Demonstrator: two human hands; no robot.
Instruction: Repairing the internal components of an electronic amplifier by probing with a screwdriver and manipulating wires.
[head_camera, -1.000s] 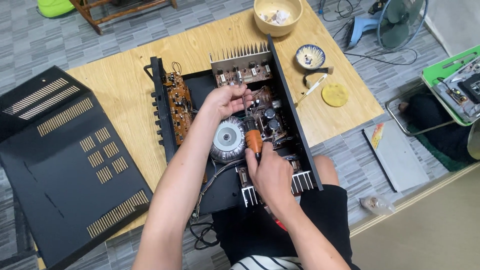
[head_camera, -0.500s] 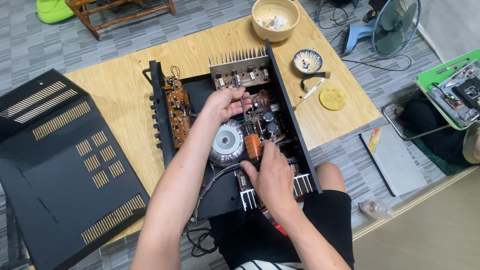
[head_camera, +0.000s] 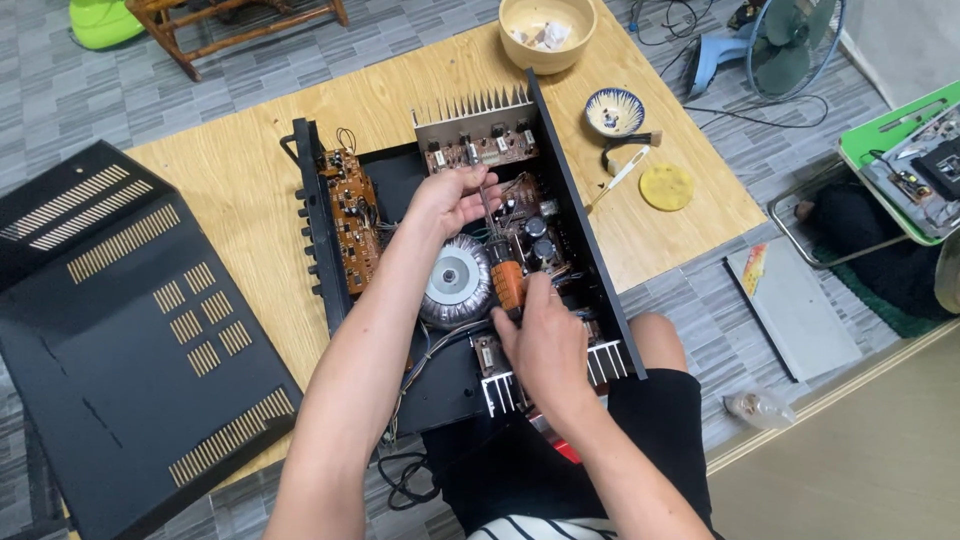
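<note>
The person is working inside an opened amplifier chassis (head_camera: 400, 390) lying on the wooden desk (head_camera: 240, 200), its black cover (head_camera: 120, 330) set off to the left and overhanging the desk's near-left edge. The right hand (head_camera: 540, 345) is gripping the orange handle of a screwdriver (head_camera: 507, 283), fingers curled round it from the near side, the shaft running away towards the far boards. The left hand (head_camera: 452, 198) is reaching in from the left, its fingers pressed together around the upper shaft or a small part there; which of the two, I cannot tell.

To do this well, the shaft is best kept straight along the screw's axis, with the left fingers steadying the tip so it does not slip onto the capacitors (head_camera: 535, 235) just to the right. Light downward pressure before turning looks wise, since the tip itself is hidden.

Room is tight: the grey toroidal transformer (head_camera: 455, 282) is sitting just left of the handle, the finned heatsink (head_camera: 475, 105) is closing the far end, and the chassis's right wall (head_camera: 585, 240) is hemming in the right wrist. The brown circuit board (head_camera: 352, 215) is standing along the left wall. Freer space lies on the desk to the right, near the patterned dish (head_camera: 613, 110) and yellow disc (head_camera: 666, 186), and at the far edge by the beige bowl (head_camera: 547, 32).
</note>
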